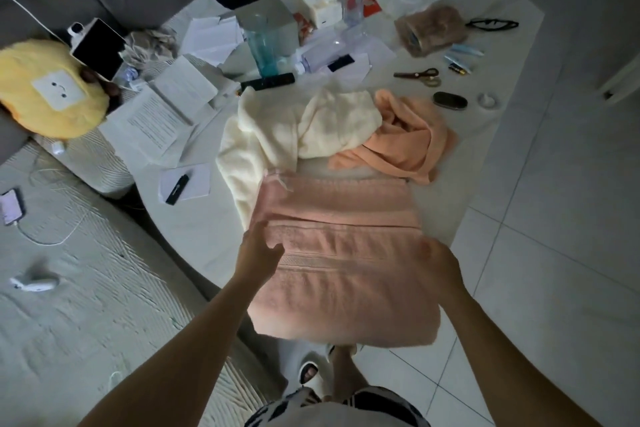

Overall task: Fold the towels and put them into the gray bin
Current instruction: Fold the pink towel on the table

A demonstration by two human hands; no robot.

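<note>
Pink towel (343, 253) draped over table edge (194, 232), ribbed bands, partly folded

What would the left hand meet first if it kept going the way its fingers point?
The left hand points up and right over the pink towel, so that towel's folded upper layer comes first; beyond it lies the cream towel. Its height above the cloth is unclear.

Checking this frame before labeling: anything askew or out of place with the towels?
Yes. The pink towel hangs off the table edge, near half unsupported, while both hands work it. The cream towel and orange towel lie crumpled, overlapping. No gray bin is in view.
</note>
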